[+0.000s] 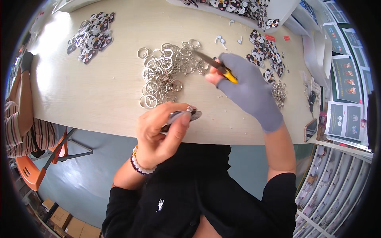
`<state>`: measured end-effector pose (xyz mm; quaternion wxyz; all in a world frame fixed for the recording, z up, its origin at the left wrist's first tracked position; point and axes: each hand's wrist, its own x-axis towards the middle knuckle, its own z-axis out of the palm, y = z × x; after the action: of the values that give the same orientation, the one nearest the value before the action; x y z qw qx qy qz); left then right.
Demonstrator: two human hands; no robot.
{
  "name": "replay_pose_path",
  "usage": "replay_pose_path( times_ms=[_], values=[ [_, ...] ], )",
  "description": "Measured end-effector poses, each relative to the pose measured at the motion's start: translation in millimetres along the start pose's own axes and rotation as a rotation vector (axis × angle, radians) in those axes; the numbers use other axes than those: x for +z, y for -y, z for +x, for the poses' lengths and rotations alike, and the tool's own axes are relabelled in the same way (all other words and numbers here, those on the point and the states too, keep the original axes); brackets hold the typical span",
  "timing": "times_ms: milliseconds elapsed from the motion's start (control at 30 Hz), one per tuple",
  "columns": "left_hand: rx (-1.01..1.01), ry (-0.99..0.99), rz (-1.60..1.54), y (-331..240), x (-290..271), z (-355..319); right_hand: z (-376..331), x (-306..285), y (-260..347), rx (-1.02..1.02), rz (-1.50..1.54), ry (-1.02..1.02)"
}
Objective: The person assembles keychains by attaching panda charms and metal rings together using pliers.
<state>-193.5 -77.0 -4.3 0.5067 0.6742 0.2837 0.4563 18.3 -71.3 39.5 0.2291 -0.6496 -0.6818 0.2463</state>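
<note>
While left grip (158,137) pinches flat charm (195,115) above worktop's (99,93) near edge, right grip (251,87) wraps pliers (217,66) near heaped rings (158,75); loose pinch could drop charm, sloppy swing might scatter rings tbh.

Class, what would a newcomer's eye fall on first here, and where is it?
First, the heap of silvery rings near the middle of the table. Just right of it, the right hand in a grey glove holds a yellow-handled tool. Panda pieces lie piled at the table's upper left.
</note>
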Motion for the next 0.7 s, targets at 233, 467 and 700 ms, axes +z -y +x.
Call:
replay_pose_path(
  times_ms=[233, 467, 700],
  values=[
    [-0.171, -0.152, -0.314, -5, 2, 0, 20, 14, -1, -0.052, -0.463, 0.062],
    [-0.223, 0.027, -0.12, -1, 0, 3, 3, -18, 5, 0.16, 0.223, 0.185],
    [-0.143, 0.13, 0.034, -2, 16, 9, -22, -26, 6, 0.269, 0.75, 0.115]
  ],
)
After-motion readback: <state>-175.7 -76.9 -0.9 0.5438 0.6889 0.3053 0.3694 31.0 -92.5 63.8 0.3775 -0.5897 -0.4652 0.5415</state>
